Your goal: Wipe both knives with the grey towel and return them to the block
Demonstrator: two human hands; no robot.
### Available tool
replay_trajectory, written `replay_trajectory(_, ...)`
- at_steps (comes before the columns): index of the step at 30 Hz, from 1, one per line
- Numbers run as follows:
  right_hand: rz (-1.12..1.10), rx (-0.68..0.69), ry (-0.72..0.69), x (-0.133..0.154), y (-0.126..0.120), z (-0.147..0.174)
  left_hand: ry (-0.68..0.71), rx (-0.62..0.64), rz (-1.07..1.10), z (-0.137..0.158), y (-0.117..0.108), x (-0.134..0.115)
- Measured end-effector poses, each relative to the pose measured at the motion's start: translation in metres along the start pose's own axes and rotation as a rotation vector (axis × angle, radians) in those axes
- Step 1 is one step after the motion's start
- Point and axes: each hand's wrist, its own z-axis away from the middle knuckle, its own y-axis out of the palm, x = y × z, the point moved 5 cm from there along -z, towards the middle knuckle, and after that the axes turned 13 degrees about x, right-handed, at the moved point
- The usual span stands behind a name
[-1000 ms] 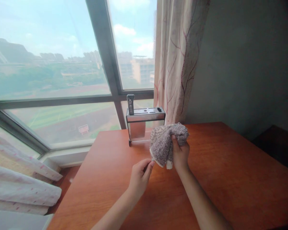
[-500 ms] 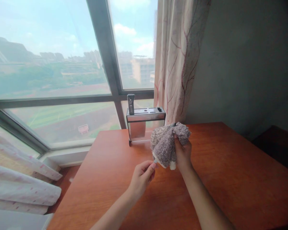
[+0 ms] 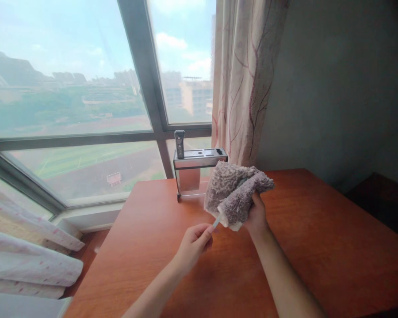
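Note:
A fluffy grey-purple cloth (image 3: 234,187) with whitish edges is held above the wooden table, bunched and folded. My right hand (image 3: 257,214) grips it from the right side, fingers partly hidden behind the cloth. Between the thumb and fingers of my left hand (image 3: 199,240) is the end of a thin, pale, stick-like thing (image 3: 218,220). It slants up and right into the lower left folds of the cloth, which hide its other end, so its kind cannot be made out.
The reddish-brown table (image 3: 159,247) fills the foreground. Behind the cloth, at the far edge, stands a clear-fronted box with a metal top (image 3: 202,158); a grey remote-like piece (image 3: 179,144) stands upright on it. Beyond are the window (image 3: 96,168) and a patterned curtain (image 3: 242,88).
The cloth has opened out wider and shifted slightly right with my right hand. More of the pale stick-like thing shows by my left hand, and a dark tip at the cloth's top is now covered.

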Motion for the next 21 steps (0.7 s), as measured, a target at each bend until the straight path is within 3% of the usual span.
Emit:
replay_trajectory(3, 0.040, 0.029, 0.007, 0.003, 0.000, -0.002, 0.065, -0.065, -0.249, 0.000, -0.008, -0.005)
replay_trajectory(7, 0.139, -0.060, -0.050, 0.006, 0.000, -0.004, 0.160, -0.222, -0.534, 0.004, -0.018, -0.019)
replay_trajectory(11, 0.198, -0.128, -0.093, 0.009, 0.001, -0.001, 0.158, -0.284, -0.560, 0.007, -0.021, -0.020)
replay_trajectory(17, 0.159, -0.164, -0.066, 0.010, -0.004, 0.001, 0.153, -0.226, -0.482, 0.006, -0.017, -0.017)
replay_trajectory(21, 0.062, -0.108, -0.008, 0.005, -0.008, -0.004, 0.146, -0.176, -0.450, 0.006, -0.014, -0.015)
